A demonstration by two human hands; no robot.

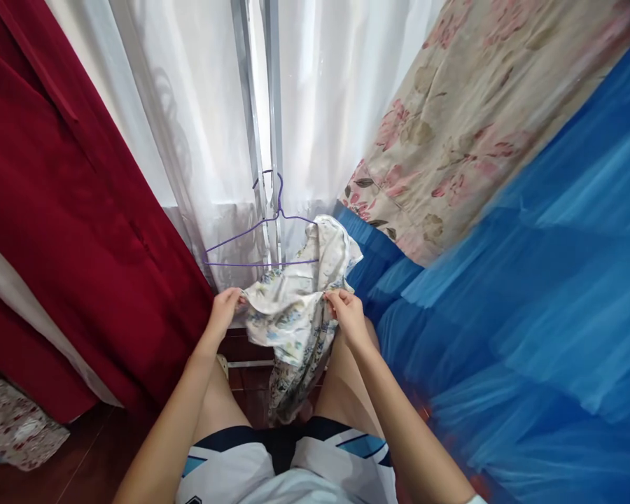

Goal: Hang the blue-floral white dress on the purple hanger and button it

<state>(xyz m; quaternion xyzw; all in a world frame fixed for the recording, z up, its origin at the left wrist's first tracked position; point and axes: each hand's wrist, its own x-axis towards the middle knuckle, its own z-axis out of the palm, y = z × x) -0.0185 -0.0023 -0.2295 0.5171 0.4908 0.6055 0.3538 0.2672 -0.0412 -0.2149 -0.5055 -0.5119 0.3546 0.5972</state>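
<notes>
A white garment with a small blue and green flower print (294, 304) hangs in front of me, partly on a purple wire hanger (241, 233). The hanger's right arm goes into the cloth, while its left arm is bare. My left hand (227, 310) pinches the garment's left edge. With fingers closed, my right hand (346, 311) grips the cloth near its middle right. Between the two hands the fabric is stretched and sags a little. Its lower part falls between my knees. The hanger's hook is up by a pale metal upright.
Sheer white curtains (325, 105) hang behind two metal uprights (274, 91). A dark red curtain (84, 182) hangs on the left. At the right are a beige flowered cloth (425, 154) and blue tulle (535, 315). The floor is reddish-brown tile (89, 448).
</notes>
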